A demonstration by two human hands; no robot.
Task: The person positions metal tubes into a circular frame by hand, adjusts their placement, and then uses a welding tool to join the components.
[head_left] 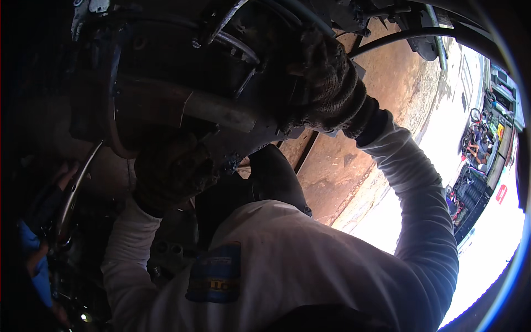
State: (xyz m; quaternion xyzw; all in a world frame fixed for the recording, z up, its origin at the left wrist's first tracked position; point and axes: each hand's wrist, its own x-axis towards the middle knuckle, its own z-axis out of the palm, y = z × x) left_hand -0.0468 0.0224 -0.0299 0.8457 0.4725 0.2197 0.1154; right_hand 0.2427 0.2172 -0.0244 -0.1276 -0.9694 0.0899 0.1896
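Observation:
Both my hands wear dark, dirty knitted gloves and are raised against a large, dark, greasy metal assembly point(149, 94). My right hand point(326, 83) is at its right side, fingers bent around the edge; what lies inside the grip is in shadow. Lower and to the left, my left hand point(174, 171) is curled against the underside, its fingers mostly lost in the dark. Between the two hands runs a dull grey metal bar or tube point(221, 110). Below it, near my left hand, a lumpy, greasy edge point(232, 160) catches some light.
Curved metal rods point(77, 188) and a black hose point(404, 37) surround the assembly. At the left edge a person in blue point(36, 260) is close by. Brown, stained ground point(337, 171) lies below right. Farther right, people and bicycles stand by a dark roadside structure point(475, 193).

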